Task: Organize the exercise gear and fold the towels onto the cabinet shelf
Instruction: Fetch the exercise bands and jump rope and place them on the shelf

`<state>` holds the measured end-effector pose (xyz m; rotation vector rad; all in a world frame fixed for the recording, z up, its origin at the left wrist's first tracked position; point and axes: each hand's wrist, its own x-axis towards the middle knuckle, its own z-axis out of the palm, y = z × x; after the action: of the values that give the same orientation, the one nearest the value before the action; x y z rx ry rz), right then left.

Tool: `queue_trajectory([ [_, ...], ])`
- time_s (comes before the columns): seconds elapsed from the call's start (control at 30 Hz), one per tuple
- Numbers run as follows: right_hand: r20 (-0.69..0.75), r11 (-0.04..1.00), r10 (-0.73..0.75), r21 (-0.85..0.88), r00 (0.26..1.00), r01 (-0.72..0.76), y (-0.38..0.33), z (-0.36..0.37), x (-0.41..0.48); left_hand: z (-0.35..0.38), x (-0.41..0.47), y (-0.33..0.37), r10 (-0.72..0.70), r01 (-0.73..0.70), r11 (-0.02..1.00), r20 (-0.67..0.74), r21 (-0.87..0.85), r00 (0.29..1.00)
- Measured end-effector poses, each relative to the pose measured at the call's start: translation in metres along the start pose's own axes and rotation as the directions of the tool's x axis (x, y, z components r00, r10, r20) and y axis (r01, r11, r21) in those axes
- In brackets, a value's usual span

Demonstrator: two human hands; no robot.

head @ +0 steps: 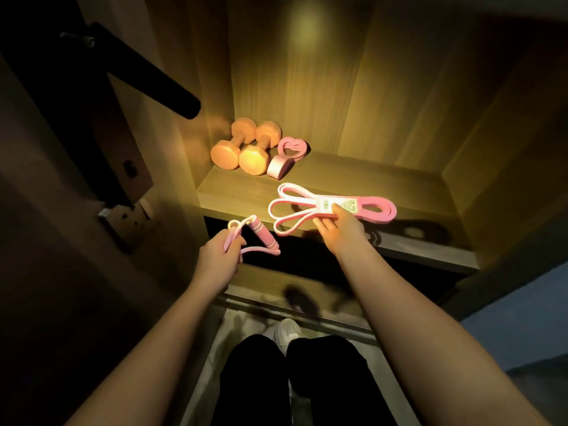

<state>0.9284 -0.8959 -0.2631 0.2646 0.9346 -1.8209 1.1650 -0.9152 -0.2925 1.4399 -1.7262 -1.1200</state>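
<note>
Two orange dumbbells (pixel 242 150) and a pink heart-shaped piece (pixel 287 156) are already sitting at the back left corner of the cabinet shelf (pixel 399 186). The right hand (pixel 339 226) is pinching the coiled pink resistance band (pixel 332 207) at its label, over the shelf's front edge, whether resting on it I cannot tell. The left hand (pixel 219 252) is gripping a pink jump rope (pixel 253 238) with fingers curled round it, just off the front left corner; likely both are going down next, and no towels are showing.

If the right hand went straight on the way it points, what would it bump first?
Probably the pink heart-shaped piece beside the orange dumbbells, though depth is hard to judge.
</note>
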Motion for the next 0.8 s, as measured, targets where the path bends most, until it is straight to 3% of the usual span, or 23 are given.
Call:
queue_trajectory([
  [0.07, 0.019, 0.998, 0.025, 0.064, 0.999, -0.027, 0.014, 0.013, 0.018, 0.003, 0.017, -0.003, -0.021, 0.021, 1.000, -0.006, -0.011, 1.000],
  [0.13, 0.005, 0.999, -0.015, -0.030, 1.000, 0.015, 0.027, 0.027, 0.030, 0.006, 0.029, -0.008, -0.042, 0.042, 0.999, -0.008, 0.010, 0.999],
  [0.2, -0.022, 0.999, 0.041, 0.030, 0.999, -0.041, 0.037, 0.040, 0.050, 0.009, 0.038, -0.017, -0.055, 0.054, 0.998, 0.005, 0.030, 0.998],
  [0.33, -0.019, 0.999, 0.047, -0.027, 0.999, -0.047, 0.059, 0.058, 0.079, 0.011, 0.055, -0.031, -0.091, 0.091, 0.996, -0.016, 0.023, 0.996],
  [0.43, -0.043, 0.972, 0.087, -0.214, 0.995, -0.094, 0.066, 0.062, 0.080, 0.007, 0.062, -0.035, -0.099, 0.099, 0.995, -0.041, 0.005, 0.994],
  [0.53, -0.009, 0.839, 0.216, -0.509, 0.976, -0.191, 0.055, 0.054, 0.075, 0.003, 0.060, -0.034, -0.119, 0.119, 0.993, -0.017, -0.020, 0.993],
  [0.6, 0.009, 0.669, 0.228, -0.728, 0.974, -0.150, 0.040, 0.049, 0.070, 0.001, 0.058, -0.033, -0.122, 0.121, 0.992, -0.017, -0.028, 0.992],
  [0.63, 0.031, 0.534, 0.139, -0.844, 0.990, -0.049, 0.033, 0.046, 0.070, 0.000, 0.057, -0.032, -0.115, 0.115, 0.993, -0.022, -0.031, 0.993],
  [0.67, 0.096, 0.314, -0.018, -0.944, 0.995, 0.097, 0.026, 0.043, 0.074, 0.000, 0.055, -0.031, -0.108, 0.107, 0.994, -0.029, -0.036, 0.994],
  [0.73, 0.394, -0.263, -0.265, -0.908, 0.880, 0.327, 0.012, 0.037, 0.084, 0.000, 0.052, -0.029, -0.101, 0.099, 0.994, -0.036, -0.047, 0.994],
  [0.77, 0.506, -0.448, -0.243, -0.816, 0.828, 0.367, 0.007, 0.035, 0.088, 0.001, 0.051, -0.028, -0.101, 0.100, 0.994, -0.033, -0.054, 0.994],
  [0.8, 0.553, -0.563, -0.161, -0.731, 0.817, 0.384, 0.005, 0.033, 0.095, 0.001, 0.050, -0.027, -0.102, 0.100, 0.993, -0.028, -0.059, 0.994],
])
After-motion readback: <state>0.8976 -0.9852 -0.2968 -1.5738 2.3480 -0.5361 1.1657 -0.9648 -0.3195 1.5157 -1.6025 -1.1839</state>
